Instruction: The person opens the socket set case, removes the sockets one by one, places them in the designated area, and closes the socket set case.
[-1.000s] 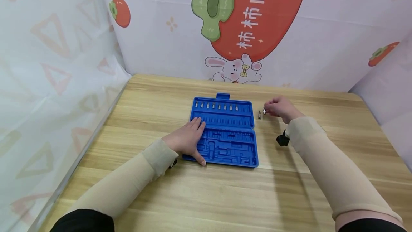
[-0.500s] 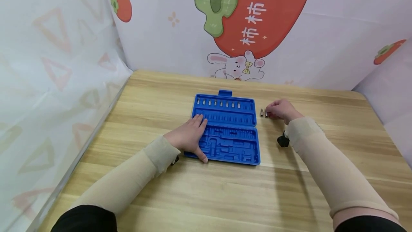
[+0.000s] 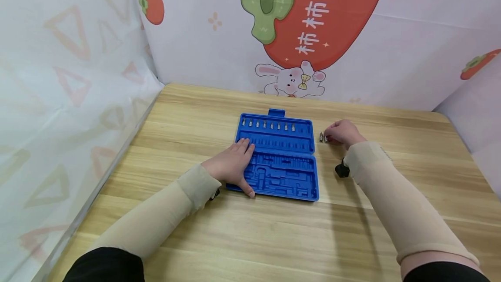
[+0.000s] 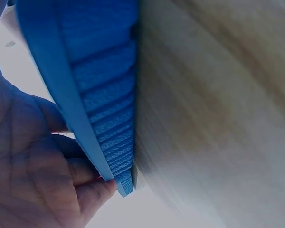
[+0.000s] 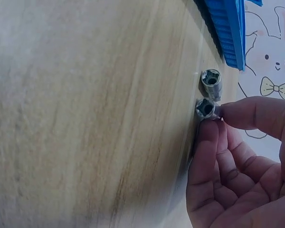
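A blue plastic socket case (image 3: 282, 177) lies unfolded on the wooden table. My left hand (image 3: 232, 163) rests on its left side, fingers spread and thumb at the front edge. In the left wrist view, the fingers of the left hand (image 4: 42, 161) touch the case's ribbed side (image 4: 107, 104). To the right of the case, my right hand (image 3: 344, 133) pinches a small silver bit socket (image 5: 206, 109) between thumb and fingers, at the table surface. Beside it lies a second bit socket (image 5: 212, 81), its hollow end facing the right wrist camera.
Several silver bit sockets (image 3: 272, 125) stand in a row in the upper half of the case. A latch tab (image 3: 276, 112) sticks out at its back edge. Behind the table (image 3: 274, 238) hangs a printed cloth (image 3: 195, 47); another cloth (image 3: 78, 99) borders the left.
My right hand has lowered the pinched bit socket to the table and brought it close beside the other one. The left hand stays on the case. The head view has shifted slightly.
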The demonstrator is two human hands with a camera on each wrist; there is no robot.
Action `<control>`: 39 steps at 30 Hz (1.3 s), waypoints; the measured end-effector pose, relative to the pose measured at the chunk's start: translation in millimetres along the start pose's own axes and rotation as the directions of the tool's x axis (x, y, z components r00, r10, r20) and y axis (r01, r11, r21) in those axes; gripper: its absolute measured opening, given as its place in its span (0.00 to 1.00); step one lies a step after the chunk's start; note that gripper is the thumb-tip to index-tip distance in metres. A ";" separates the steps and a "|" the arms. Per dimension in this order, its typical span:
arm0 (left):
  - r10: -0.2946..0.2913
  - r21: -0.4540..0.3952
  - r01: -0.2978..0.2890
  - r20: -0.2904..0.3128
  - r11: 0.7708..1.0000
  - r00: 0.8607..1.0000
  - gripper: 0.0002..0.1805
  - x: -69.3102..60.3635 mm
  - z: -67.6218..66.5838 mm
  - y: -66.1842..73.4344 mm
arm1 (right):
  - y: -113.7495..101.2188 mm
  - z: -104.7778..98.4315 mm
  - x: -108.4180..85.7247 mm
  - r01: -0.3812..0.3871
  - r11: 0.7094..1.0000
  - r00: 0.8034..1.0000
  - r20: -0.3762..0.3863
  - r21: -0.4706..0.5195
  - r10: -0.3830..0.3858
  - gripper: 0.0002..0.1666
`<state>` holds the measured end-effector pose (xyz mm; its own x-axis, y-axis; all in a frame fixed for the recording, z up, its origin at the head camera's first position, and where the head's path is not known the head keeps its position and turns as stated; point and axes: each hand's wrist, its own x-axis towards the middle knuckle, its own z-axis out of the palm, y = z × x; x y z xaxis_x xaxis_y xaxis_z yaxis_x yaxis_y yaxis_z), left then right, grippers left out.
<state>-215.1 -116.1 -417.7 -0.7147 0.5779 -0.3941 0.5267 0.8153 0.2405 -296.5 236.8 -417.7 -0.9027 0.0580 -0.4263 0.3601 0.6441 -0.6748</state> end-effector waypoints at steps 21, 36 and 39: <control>-0.003 -0.006 0.003 0.000 1.000 1.000 0.79 0.2 -1.3 1.9 | 4.4 -4.2 2.0 0.015 0.999 1.000 0.021 -0.041 -0.014 0.17; -0.011 -0.012 0.011 0.004 1.000 1.000 0.80 0.9 -0.7 1.4 | 4.7 -7.1 1.3 0.031 0.999 0.999 0.043 -0.005 -0.031 0.15; -0.014 -0.013 0.014 0.006 1.000 1.000 0.80 1.2 -0.2 1.2 | 3.4 -7.8 0.9 0.047 0.998 0.998 0.030 -0.041 -0.046 0.15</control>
<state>-215.5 -114.5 -417.7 -0.7191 0.5665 -0.4025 0.5109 0.8236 0.2464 -297.9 245.0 -415.6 -0.9108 0.0055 -0.4129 0.3074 0.6768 -0.6690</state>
